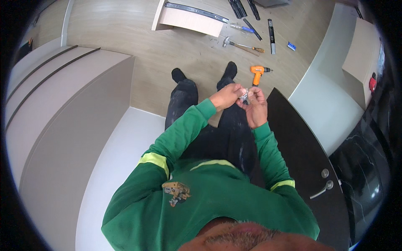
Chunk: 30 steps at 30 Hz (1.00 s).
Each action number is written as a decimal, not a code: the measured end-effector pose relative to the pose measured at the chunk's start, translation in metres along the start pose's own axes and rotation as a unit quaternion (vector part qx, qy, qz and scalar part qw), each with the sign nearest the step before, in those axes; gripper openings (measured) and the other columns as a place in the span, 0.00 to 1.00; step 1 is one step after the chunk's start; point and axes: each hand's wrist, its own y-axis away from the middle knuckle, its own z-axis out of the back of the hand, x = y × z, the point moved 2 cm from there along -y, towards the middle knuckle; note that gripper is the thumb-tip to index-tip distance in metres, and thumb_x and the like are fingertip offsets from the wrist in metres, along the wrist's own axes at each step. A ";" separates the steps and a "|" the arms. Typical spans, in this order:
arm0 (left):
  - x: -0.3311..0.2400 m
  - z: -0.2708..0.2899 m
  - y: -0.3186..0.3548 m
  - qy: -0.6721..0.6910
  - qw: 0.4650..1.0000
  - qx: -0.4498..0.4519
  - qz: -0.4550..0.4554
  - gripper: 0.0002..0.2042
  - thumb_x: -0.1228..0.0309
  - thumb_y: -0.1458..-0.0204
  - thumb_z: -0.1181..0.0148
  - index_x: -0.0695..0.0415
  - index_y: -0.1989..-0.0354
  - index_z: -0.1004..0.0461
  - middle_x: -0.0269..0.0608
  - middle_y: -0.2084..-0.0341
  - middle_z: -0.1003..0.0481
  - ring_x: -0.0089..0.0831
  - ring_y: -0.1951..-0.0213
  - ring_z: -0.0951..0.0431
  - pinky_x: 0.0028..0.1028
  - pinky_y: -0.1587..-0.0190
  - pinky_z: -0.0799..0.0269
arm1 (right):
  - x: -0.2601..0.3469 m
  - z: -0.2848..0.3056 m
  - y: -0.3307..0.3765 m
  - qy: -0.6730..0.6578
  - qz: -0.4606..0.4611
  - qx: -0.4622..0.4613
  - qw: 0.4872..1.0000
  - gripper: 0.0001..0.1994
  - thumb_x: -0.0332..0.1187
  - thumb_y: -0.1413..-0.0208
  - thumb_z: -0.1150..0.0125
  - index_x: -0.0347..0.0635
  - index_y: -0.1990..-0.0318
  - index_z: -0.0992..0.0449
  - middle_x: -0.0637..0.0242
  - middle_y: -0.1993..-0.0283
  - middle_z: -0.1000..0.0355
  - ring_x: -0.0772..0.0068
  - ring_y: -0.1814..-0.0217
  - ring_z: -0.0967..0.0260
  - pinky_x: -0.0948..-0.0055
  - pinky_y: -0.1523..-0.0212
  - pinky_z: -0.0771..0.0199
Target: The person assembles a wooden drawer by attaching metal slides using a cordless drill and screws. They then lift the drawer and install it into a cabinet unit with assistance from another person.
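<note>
Pale wood-look floor stretches past the person's dark-socked feet, with an orange drill, a hammer and a dark narrow rail lying on it. Nearer the body, a small silvery object, too small to identify, sits between the two hands: the left hand pinches it from one side, the right hand grasps it from the other, fingertips close together.

Hammer is lying on wood-look flr, nr orange-hndl screwdriver. Sm. blue item is sitting R of both. Dk door w/ metal lever is standing nr blk veined slab.
</note>
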 end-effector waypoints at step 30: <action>0.230 0.310 -0.394 0.002 0.998 0.063 0.010 0.12 0.76 0.36 0.53 0.59 0.66 0.21 0.33 0.73 0.21 0.21 0.72 0.24 0.25 0.70 0.28 | -0.211 0.149 -0.499 0.015 -0.059 0.205 0.977 0.12 0.35 0.30 0.53 0.35 0.52 0.29 0.60 0.63 0.24 0.69 0.64 0.26 0.70 0.64 0.21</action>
